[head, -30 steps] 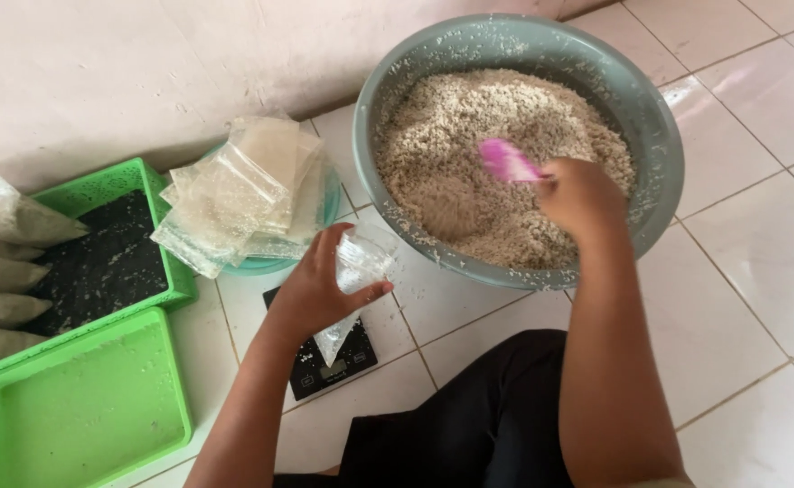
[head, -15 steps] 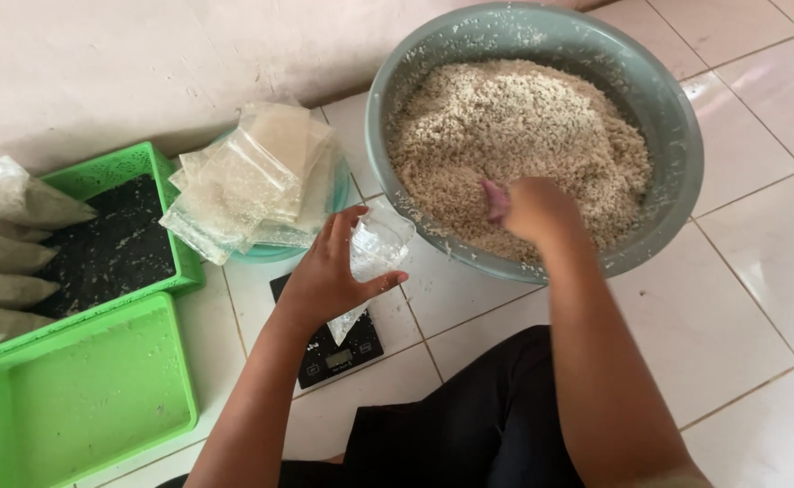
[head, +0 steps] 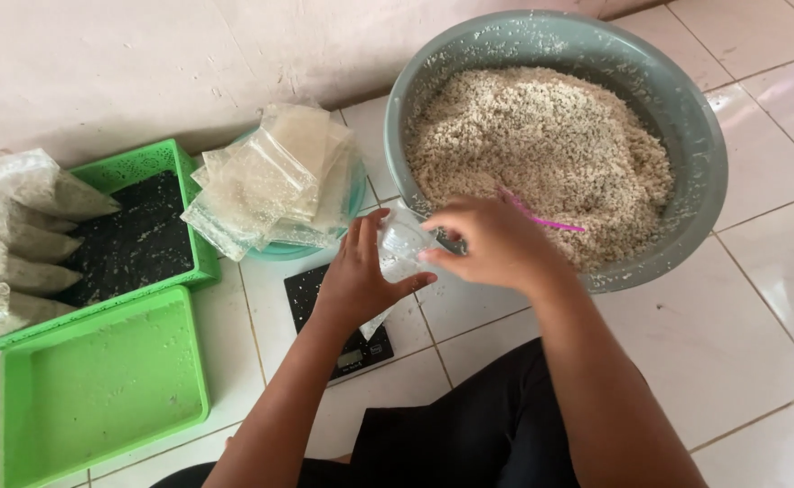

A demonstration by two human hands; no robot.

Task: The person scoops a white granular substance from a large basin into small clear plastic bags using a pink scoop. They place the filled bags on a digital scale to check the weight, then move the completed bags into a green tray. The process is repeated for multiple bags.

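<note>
Plastic bag (head: pixel 399 258), small and clear, sits pinched between both hands just beside the grey basin's (head: pixel 686 136) near rim, above a black scale (head: pixel 324 307). Left hand (head: pixel 356 276) grips its side; right hand (head: pixel 492 244) pinches its mouth and holds a pink scoop (head: pixel 541 220) over the basin's pale grain (head: pixel 541 145). Further from the basin lie empty bags (head: pixel 270 181) and green trays (head: pixel 98 389).

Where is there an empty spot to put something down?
The near green tray has a bare bottom. Bare tiles lie right of the grey basin. It is crowded around the scale, under both hands, and by the bag pile and the far tray with filled bags.
</note>
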